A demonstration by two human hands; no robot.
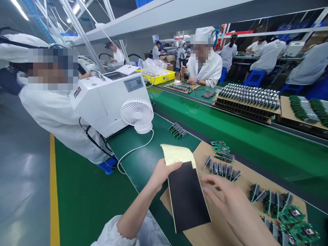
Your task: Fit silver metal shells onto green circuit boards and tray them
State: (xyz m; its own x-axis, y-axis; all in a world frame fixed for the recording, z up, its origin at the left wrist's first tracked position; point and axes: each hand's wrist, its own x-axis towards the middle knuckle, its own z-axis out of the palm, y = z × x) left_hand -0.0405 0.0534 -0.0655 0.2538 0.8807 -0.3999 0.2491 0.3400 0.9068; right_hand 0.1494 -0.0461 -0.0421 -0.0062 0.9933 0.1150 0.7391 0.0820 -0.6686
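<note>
L hand (164,172) pinches a flat black rectangular sheet (189,200) w/ pale-yellow backing paper (178,154), thumb on top. R hand (225,196) has fingers half-open by its edge, empty afaict.

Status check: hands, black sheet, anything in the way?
Left hand gripping black sheet with yellow paper. Right hand open by sheet's edge, contact unclear. Nearest clutter: boards on cardboard, beside right hand.

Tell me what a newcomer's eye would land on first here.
Probably the black sheet with pale yellow paper, gripped by the left hand at lower middle. Next, the white fan left of centre, before a white machine; then green circuit boards on cardboard, lower right.
</note>
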